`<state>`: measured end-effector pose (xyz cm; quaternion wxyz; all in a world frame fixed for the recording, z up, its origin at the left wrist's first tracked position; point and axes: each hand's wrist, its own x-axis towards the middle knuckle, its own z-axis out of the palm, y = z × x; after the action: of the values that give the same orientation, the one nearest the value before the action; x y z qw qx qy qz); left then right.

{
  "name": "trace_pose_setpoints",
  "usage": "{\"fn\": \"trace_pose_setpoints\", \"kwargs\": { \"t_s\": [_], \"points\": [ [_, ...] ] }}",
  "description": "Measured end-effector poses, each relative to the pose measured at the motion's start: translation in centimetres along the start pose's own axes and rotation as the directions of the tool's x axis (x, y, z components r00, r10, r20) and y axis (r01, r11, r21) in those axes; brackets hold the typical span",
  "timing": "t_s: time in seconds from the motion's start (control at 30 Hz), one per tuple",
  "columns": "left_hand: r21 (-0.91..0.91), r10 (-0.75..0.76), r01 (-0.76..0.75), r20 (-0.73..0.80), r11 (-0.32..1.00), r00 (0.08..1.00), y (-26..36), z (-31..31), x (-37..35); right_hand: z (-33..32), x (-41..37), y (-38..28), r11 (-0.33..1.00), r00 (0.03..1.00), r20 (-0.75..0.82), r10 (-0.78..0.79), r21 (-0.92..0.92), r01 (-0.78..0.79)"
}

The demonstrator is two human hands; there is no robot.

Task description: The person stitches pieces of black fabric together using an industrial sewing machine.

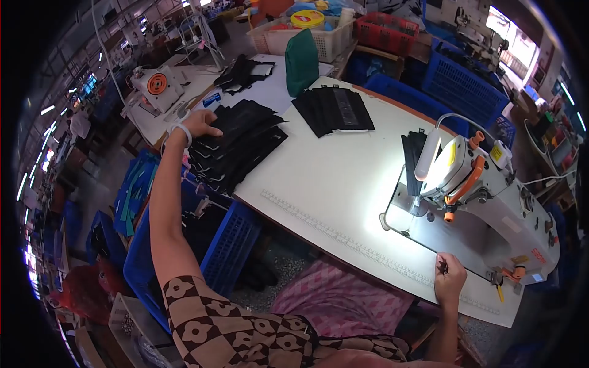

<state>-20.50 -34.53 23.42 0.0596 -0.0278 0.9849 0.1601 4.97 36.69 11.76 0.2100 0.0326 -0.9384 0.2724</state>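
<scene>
My left hand (201, 124) reaches far out to the left and rests on a spread stack of black fabric pieces (239, 147) at the table's left corner, fingers laid on the top piece. A white band circles that wrist. My right hand (450, 277) sits closed at the near edge of the white table (331, 184), pinching a small dark scrap, just in front of the sewing machine (478, 202). A second pile of black pieces (334, 109) lies farther back.
Black strips (412, 150) hang behind the machine's lit head. A green cloth item (302, 61) stands at the far edge beside a white basket (319, 40). Blue crates (227, 245) sit under the table and at the back right. Another white table (184, 92) adjoins on the left.
</scene>
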Motion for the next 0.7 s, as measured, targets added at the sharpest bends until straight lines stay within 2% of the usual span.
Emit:
{"fn": "trace_pose_setpoints", "kwargs": {
  "t_s": [0.03, 0.07, 0.1, 0.13, 0.2, 0.23, 0.3, 0.43, 0.57, 0.7],
  "points": [
    [0.0, 0.0, 0.0, 0.004, 1.0, 1.0, -0.1, 0.7, -0.1, 0.0, 0.0, 0.0, 1.0, 1.0, 0.003, 0.005, 0.006, -0.005],
    [0.045, 0.12, -0.114, -0.182, 0.993, 0.976, 1.0, 1.6, -1.0, 0.0, 0.0, 0.0, 1.0, 1.0, 0.004, 0.008, 0.006, -0.008],
    [0.109, 0.24, -0.215, -0.354, 0.97, 0.904, 2.7, 2.8, -2.4, -0.1, 0.1, -0.1, 1.0, 1.0, 0.007, 0.012, 0.01, -0.012],
    [0.189, 0.354, -0.3, -0.503, 0.935, 0.788, 4.6, 4.1, -4.1, -0.1, 0.1, -0.1, 1.0, 1.0, 0.011, 0.016, 0.015, -0.016],
    [0.286, 0.165, -0.037, -0.438, 0.957, 0.884, 11.0, 7.1, -9.1, -0.1, 0.1, -0.2, 1.0, 1.0, 0.015, 0.022, 0.019, -0.023],
    [0.286, 0.165, -0.038, -0.433, 0.958, 0.886, 12.1, 9.2, -10.6, -0.1, 0.1, -0.3, 1.0, 1.0, 0.015, 0.021, 0.022, -0.022],
    [0.537, 0.271, 0.063, -0.52, 0.841, 0.81, 12.8, 12.3, -12.0, -0.1, 0.2, -0.3, 1.0, 1.0, 0.009, 0.016, 0.026, -0.016],
    [0.548, 0.36, -0.02, -0.52, 0.836, 0.775, 9.2, 13.3, -10.8, -0.2, 0.2, -0.4, 1.0, 1.0, 0.01, 0.01, 0.005, -0.01],
    [0.526, 0.384, -0.037, -0.57, 0.85, 0.726, 6.8, 13.3, -9.2, -0.2, 0.2, -0.3, 1.0, 1.0, -0.005, -0.017, -0.001, 0.017],
    [0.475, 0.368, -0.061, -0.588, 0.878, 0.72, 6.3, 13.5, -8.6, -0.2, 0.1, -0.1, 1.0, 1.0, 0.0, -0.02, -0.024, 0.02]
  ]
}}
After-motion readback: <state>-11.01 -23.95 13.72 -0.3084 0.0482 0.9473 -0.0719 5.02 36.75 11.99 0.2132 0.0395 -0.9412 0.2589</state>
